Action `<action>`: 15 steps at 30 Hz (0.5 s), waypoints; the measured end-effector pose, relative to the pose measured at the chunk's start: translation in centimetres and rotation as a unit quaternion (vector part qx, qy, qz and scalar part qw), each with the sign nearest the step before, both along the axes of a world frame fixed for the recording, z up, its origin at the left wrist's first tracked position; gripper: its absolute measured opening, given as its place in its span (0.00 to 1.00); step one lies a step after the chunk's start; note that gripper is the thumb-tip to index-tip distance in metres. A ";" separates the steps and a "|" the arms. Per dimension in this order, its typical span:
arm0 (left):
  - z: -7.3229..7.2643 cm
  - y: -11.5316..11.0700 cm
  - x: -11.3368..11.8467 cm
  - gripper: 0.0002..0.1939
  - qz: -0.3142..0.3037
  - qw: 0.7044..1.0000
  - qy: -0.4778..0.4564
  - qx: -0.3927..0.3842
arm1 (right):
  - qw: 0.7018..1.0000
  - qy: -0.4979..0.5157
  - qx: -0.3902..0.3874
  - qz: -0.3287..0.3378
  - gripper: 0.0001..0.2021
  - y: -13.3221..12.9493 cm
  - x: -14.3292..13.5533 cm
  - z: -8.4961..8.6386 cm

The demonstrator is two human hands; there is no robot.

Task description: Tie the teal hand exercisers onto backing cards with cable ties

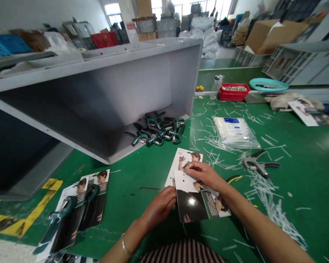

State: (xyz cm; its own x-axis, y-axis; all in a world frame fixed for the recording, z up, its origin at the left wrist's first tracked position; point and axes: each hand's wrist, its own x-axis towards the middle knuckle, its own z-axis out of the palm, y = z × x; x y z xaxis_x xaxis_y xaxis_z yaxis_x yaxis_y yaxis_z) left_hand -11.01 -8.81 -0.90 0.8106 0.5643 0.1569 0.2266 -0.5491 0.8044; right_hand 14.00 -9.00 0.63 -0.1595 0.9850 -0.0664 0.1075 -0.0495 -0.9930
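Observation:
A printed backing card with small holes near its top stands tilted in front of me. Behind it, partly covered, lies a second printed card. My left hand has its fingers curled on the front card's left edge. Over the upper part of the cards, my right hand is closed with thumb and fingertips together; what sits between them is too small to make out. The yellow-handled tool is partly hidden by my right forearm. A grey hand gripper lies to the right.
A large grey crate lies on its side, with several teal hand grippers at its opening. Carded hand grippers lie left. White plastic ties litter the right, near a bag, a red tray and a glass jar.

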 end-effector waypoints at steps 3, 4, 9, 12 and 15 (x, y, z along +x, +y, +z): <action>-0.6 0.3 0.2 0.12 0.067 0.997 -0.009 0.023 | 1.000 0.019 -0.005 -0.002 0.13 0.3 -0.4 -0.2; -0.9 0.6 0.5 0.11 0.106 0.994 -0.017 0.026 | 1.000 0.022 -0.007 -0.003 0.13 0.4 -0.6 -0.2; -2.3 1.5 2.5 0.14 0.207 0.975 -0.066 -0.051 | 0.999 -0.008 0.037 0.000 0.13 0.4 -0.9 -0.2; -3.0 1.5 3.2 0.15 0.228 0.960 -0.098 -0.133 | 0.996 -0.040 0.077 -0.015 0.11 0.3 -0.8 -0.4; -3.4 1.3 3.1 0.16 0.225 0.944 -0.126 -0.206 | 0.993 -0.056 0.096 -0.024 0.09 0.1 -0.9 -0.6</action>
State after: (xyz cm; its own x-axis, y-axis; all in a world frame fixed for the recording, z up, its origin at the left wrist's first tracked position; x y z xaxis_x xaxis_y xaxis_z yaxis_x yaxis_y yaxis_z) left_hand -7.94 -7.48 -4.33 0.4397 0.8981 0.0050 0.1355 -0.0718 0.9882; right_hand 13.11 -8.91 0.05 -0.1144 0.9874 0.1097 0.2198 0.1329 -0.9664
